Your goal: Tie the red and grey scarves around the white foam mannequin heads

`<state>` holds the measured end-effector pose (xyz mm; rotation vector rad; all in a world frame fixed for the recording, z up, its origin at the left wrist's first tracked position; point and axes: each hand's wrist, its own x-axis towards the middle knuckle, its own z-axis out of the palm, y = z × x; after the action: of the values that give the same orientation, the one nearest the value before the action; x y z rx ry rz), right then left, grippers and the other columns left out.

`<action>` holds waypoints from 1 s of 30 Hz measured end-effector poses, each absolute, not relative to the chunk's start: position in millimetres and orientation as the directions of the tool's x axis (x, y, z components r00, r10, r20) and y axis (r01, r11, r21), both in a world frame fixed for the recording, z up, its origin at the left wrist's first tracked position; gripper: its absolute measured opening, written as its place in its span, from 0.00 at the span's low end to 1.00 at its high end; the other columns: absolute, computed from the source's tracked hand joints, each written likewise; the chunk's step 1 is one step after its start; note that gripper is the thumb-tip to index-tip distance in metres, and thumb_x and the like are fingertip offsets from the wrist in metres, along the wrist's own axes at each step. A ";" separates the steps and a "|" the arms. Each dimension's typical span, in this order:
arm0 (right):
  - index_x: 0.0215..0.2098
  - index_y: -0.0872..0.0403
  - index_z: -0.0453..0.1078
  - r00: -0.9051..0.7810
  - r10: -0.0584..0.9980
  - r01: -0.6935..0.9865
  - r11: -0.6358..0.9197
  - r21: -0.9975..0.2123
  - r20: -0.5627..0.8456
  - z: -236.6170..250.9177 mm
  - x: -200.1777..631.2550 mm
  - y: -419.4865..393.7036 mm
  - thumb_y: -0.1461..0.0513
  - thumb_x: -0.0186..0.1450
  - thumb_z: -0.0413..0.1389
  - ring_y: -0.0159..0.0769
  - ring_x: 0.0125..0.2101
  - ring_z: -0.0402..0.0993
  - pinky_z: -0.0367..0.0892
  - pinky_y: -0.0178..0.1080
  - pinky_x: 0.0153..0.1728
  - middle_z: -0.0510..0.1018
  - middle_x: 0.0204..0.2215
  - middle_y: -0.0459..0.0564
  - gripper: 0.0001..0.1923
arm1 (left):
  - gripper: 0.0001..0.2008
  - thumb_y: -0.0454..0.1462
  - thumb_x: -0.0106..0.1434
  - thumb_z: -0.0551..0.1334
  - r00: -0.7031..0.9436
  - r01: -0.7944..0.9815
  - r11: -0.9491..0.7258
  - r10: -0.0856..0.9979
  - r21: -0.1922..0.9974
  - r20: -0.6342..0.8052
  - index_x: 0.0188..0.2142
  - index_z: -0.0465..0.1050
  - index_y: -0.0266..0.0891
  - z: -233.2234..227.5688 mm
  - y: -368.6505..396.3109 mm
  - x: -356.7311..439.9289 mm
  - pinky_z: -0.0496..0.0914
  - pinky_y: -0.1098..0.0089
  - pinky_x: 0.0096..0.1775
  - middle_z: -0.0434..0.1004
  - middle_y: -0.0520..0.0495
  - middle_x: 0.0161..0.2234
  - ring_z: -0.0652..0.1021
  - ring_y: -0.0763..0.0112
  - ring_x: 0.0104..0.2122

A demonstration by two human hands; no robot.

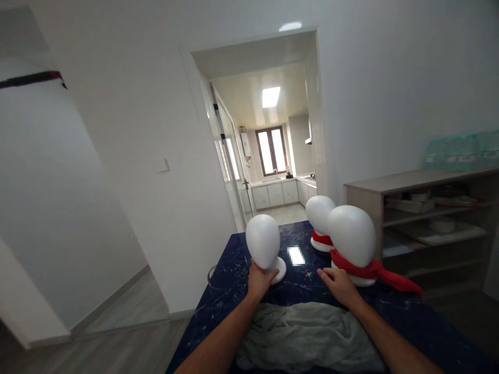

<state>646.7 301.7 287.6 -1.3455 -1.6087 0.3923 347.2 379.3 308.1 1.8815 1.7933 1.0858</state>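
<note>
My left hand (260, 280) grips the neck of a bare white mannequin head (263, 241) that stands on the dark blue marble table (226, 291). Flat on the tabletop lies my right hand (338, 283), fingers apart, just left of a second white mannequin head (353, 236) that wears a red scarf (384, 276). A third white head (318, 213) with a red scarf stands behind it. Across the near part of the table, between my forearms, a grey-green cloth (307, 337) lies crumpled.
A wooden shelf unit (421, 218) with dishes stands against the wall at the right. Ahead, an open doorway (268, 135) leads to a white kitchen. At the left is a white wall and grey wood floor (109, 332).
</note>
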 end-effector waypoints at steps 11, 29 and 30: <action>0.19 0.51 0.55 0.009 0.900 0.658 0.323 -0.681 0.435 284.7 640.6 302.7 0.42 0.73 0.48 0.32 0.22 0.59 0.46 0.38 0.27 0.63 0.17 0.42 0.31 | 0.39 0.48 0.59 0.74 -0.135 0.696 -0.163 0.927 0.699 0.351 0.64 0.63 0.41 289.6 430.8 326.4 0.73 0.64 0.58 0.77 0.38 0.61 0.78 0.57 0.60; 0.22 0.52 0.61 -0.035 0.938 0.707 0.268 -0.654 0.346 285.7 632.9 303.3 0.46 0.73 0.52 0.31 0.22 0.62 0.49 0.38 0.27 0.68 0.19 0.42 0.27 | 0.50 0.49 0.52 0.75 -0.486 0.658 0.232 0.858 0.716 0.168 0.66 0.56 0.29 326.3 569.5 189.0 0.73 0.54 0.58 0.75 0.23 0.60 0.76 0.38 0.61; 0.22 0.52 0.61 -0.038 0.939 0.709 0.266 -0.653 0.341 285.9 632.9 303.5 0.46 0.73 0.53 0.31 0.22 0.62 0.49 0.38 0.27 0.68 0.19 0.42 0.27 | 0.50 0.49 0.53 0.75 -0.486 0.653 0.233 0.859 0.721 0.161 0.66 0.56 0.28 323.4 574.0 188.8 0.73 0.54 0.58 0.75 0.22 0.60 0.76 0.38 0.61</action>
<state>632.9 303.5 285.9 -1.5014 -1.8043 0.3979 188.8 574.0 323.4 1.4152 2.2401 1.1008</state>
